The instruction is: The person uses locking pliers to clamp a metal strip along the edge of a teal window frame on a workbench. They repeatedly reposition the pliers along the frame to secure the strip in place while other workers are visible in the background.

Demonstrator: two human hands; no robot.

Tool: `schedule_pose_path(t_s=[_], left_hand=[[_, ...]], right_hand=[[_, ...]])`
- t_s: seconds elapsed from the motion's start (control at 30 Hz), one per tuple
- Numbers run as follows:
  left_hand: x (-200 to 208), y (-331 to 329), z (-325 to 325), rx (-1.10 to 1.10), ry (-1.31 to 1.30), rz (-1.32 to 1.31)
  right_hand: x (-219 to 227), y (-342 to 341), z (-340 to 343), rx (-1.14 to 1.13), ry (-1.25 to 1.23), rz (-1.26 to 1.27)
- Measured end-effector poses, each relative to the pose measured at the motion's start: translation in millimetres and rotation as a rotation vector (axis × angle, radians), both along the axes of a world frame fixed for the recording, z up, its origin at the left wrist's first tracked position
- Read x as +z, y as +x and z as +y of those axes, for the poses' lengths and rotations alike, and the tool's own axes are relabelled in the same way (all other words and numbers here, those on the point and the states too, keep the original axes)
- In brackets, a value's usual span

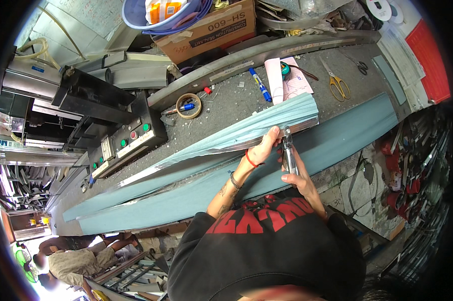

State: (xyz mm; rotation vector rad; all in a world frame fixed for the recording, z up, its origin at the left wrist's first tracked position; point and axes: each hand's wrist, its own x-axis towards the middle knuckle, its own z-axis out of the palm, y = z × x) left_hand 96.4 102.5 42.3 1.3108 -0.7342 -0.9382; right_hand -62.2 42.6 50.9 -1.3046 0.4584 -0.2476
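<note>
My left hand [264, 147] grips the near edge of a stack of long light-blue strips [266, 123], thumb on top, close to the stack's right end. The strips fan out and narrow toward the left. In my right hand [301, 176] are silver pliers [288, 154], their fingers and thumb wrapped round the handles. The head of the pliers touches or overlaps the stack's near edge, just right of my left thumb. Whether the jaws are closed on the strips I cannot tell. Beneath lie more wide light-blue strips [357, 125] along the bench.
On the grey bench [226, 95] lie a tape roll [188, 106], a blue marker [260, 84], a tape measure [285, 70] on pink paper, and yellow-handled scissors [338, 87]. A machine with buttons [133, 135] stands left. Another person [78, 261] is at lower left.
</note>
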Motion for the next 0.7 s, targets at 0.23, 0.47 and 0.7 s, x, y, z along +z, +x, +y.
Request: schedule_pose_path(t_s=[0.23, 0.47, 0.7], left_hand=[[-1.2, -0.1, 1.9, -0.014, 0.022, 0.010], [-6.2, 1.0, 3.3, -0.073, 0.091, 0.011], [-6.6, 5.7, 4.3, -0.146, -0.001, -0.045]], right_hand=[[0.0, -0.4, -0.9, 0.013, -0.004, 0.009], [-8.2, 5.7, 6.1, -0.108, -0.046, 0.022], [-21.5, 18.8, 0.1, -0.238, -0.034, 0.160]])
